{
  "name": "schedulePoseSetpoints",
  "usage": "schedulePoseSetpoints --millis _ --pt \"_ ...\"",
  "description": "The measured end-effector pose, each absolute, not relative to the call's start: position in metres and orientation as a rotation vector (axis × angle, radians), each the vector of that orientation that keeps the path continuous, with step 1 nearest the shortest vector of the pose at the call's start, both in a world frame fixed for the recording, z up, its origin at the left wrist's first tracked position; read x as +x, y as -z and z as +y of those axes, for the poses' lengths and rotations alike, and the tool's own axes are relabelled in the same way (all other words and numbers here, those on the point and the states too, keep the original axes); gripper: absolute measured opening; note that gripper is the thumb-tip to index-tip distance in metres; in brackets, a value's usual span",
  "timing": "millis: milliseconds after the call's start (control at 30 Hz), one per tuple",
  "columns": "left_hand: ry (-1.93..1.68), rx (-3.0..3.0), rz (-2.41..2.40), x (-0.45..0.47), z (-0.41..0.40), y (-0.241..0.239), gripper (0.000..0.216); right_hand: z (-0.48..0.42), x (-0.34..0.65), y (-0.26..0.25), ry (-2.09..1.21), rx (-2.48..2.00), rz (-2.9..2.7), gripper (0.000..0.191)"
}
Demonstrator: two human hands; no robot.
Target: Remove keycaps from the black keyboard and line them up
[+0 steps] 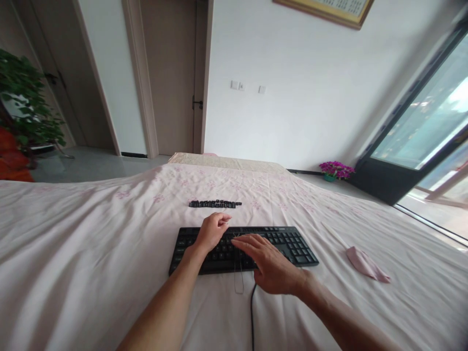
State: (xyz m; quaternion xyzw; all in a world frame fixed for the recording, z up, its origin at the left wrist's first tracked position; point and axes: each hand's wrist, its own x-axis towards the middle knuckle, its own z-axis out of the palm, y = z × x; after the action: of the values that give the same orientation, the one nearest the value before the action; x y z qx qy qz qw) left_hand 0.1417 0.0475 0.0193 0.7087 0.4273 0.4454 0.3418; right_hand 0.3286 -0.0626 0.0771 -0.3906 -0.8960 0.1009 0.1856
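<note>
A black keyboard (215,266) lies on the pink cloth with its cable (252,312) running toward me. Over its back left part is my left hand (214,231), fingers curled together; whatever is in them is hidden. My right hand (268,263) reaches across the middle keys with fingers stretched out and the thumb apart. Below its fingertips, a thin wire keycap puller (239,280) crosses the keyboard's front edge, its loop toward me; the fingers partly cover it. Several loose black keycaps (214,204) sit in rows behind the keyboard.
The flowered pink cloth (109,234) spreads over the wide surface. A folded pink cloth piece (367,264) lies to the right. Beyond are a door (168,78), a leafy plant (27,105), purple flowers (336,169) in a green pot and a glass door (420,117).
</note>
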Motion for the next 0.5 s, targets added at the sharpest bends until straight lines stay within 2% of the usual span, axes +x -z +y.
schedulePoseSetpoints --millis 100,233,300,500 --pt "-1.165 1.861 1.101 0.142 0.047 -0.019 0.025 -0.077 0.324 -0.061 -0.198 -1.163 -2.585 0.075" --pt "-1.144 1.868 1.105 0.141 0.046 -0.02 0.025 -0.074 0.323 -0.043 -0.104 -1.108 -2.532 0.037" --pt "-1.136 1.885 1.115 0.142 0.045 -0.021 0.025 -0.068 0.326 -0.044 -0.129 -1.056 -2.435 0.026" --pt "-1.019 2.104 1.149 0.148 0.041 -0.027 0.026 -0.034 0.344 -0.064 -0.313 -1.24 -1.825 0.02"
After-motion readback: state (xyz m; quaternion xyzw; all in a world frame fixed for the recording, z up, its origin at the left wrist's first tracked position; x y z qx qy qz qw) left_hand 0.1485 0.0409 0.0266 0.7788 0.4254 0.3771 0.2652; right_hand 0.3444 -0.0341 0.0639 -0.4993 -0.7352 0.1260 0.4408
